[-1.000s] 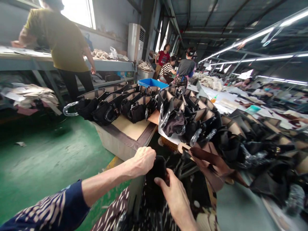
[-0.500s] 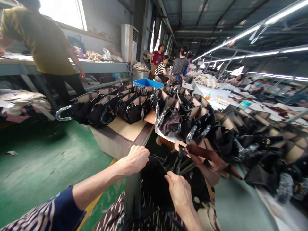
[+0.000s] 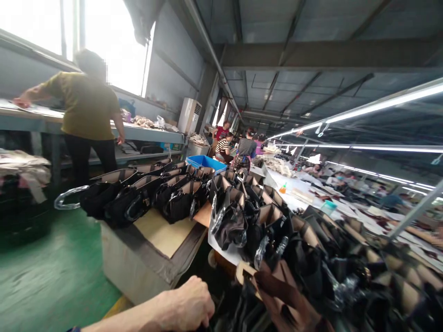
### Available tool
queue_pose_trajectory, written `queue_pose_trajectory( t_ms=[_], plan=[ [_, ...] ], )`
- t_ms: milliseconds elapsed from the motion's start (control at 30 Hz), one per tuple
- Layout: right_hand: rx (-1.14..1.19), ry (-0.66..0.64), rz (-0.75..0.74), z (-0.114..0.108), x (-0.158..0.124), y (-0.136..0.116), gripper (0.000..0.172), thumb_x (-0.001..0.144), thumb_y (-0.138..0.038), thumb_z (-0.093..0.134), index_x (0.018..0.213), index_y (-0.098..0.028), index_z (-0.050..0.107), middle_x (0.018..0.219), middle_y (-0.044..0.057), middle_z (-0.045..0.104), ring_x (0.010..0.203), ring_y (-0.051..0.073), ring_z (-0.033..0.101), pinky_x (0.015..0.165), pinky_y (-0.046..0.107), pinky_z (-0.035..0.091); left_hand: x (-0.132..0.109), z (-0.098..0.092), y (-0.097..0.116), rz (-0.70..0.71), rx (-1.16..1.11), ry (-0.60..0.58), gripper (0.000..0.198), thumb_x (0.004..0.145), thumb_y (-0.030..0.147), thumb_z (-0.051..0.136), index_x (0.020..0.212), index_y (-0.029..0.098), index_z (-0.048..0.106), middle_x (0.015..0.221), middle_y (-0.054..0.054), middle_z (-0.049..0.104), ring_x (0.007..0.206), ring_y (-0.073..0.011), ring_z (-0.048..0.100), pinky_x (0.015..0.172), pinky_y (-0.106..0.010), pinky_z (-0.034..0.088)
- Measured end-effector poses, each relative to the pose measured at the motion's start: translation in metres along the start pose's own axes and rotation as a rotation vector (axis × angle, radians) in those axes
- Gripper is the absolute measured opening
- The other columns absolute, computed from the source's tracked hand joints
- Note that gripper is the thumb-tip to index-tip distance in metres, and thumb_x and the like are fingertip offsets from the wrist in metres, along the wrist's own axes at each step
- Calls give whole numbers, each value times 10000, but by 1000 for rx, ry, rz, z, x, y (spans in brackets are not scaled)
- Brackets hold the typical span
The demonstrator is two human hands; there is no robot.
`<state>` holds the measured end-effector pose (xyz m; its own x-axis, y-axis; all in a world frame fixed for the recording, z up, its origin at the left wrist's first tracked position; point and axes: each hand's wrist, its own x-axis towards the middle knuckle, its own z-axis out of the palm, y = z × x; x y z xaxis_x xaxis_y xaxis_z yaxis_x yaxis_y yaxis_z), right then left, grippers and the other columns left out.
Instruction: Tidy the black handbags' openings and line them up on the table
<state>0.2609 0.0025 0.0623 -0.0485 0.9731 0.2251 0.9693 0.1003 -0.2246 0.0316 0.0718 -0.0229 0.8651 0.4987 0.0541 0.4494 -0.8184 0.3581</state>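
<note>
My left hand (image 3: 192, 299) is low in the head view, its fingers curled closed. Only a dark sliver shows beneath its fingertips, at the bottom edge; half a second earlier this hand was gripping the rim of a black bag there. My right hand is out of view below the picture. Just right of my left hand lies a heap of black material (image 3: 238, 304). A brown piece with a wide strap (image 3: 284, 290) hangs beside it, below the nearest bags.
Rows of black handbags (image 3: 183, 203) with plastic-wrapped handles cover the stands ahead and to the right. A pale, cloth-edged stand (image 3: 134, 263) is at front left. Behind sits a blue bin (image 3: 207, 163). A person in an olive shirt (image 3: 88, 106) works at the left bench.
The view has tilted upward, so the hands and lap sit lower. My right hand and most of the black bag have dropped out of the picture. The olive-shirted person's arm reaches along the bench.
</note>
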Motion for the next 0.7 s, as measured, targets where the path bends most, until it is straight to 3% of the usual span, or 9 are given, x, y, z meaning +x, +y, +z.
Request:
queue_pose_trajectory(
  t_ms=[100, 300, 500, 600, 700],
  plan=[
    [75, 18, -41, -3, 0, 7, 475, 775, -309, 493, 1190, -526, 414, 1120, -78, 625, 1156, 292, 460, 758, 359, 545, -7, 0, -1, -37, -60, 21, 94, 627, 69, 588, 608, 161, 591, 624, 36, 666, 585, -92, 596, 478, -146, 345],
    [225, 38, -108, 10, -5, -4, 536, 786, -213, 400, 1286, -404, 366, 1154, -53, 606, 1185, 297, 418, 866, 359, 508, -12, -4, 3, -75, -8, 6, 83, 653, 107, 593, 631, 177, 632, 626, 20, 675, 589, -111, 613, 490, -162, 363],
    [264, 58, -93, 3, -4, 6, 583, 763, -229, 396, 1246, -545, 310, 1164, -144, 581, 1177, 285, 419, 816, 385, 537, -13, -10, 12, -87, 14, -10, 62, 696, 250, 632, 649, 210, 644, 594, 29, 655, 596, -128, 610, 523, -185, 391],
    [265, 59, -85, 2, -4, 15, 598, 744, -252, 417, 1258, -535, 300, 1180, -140, 569, 1171, 292, 423, 809, 391, 545, -19, -20, 17, -178, 16, -32, 97, 709, 305, 604, 687, 221, 648, 640, 15, 656, 654, -152, 609, 588, -214, 423],
    [257, 70, -53, 2, -4, 22, 625, 729, -288, 440, 1273, -535, 257, 1179, -135, 566, 1156, 306, 437, 792, 411, 554, -33, -26, 18, -391, 22, -41, 247, 644, 385, 637, 812, 204, 652, 811, -42, 664, 797, -220, 601, 701, -292, 442]
  ],
)
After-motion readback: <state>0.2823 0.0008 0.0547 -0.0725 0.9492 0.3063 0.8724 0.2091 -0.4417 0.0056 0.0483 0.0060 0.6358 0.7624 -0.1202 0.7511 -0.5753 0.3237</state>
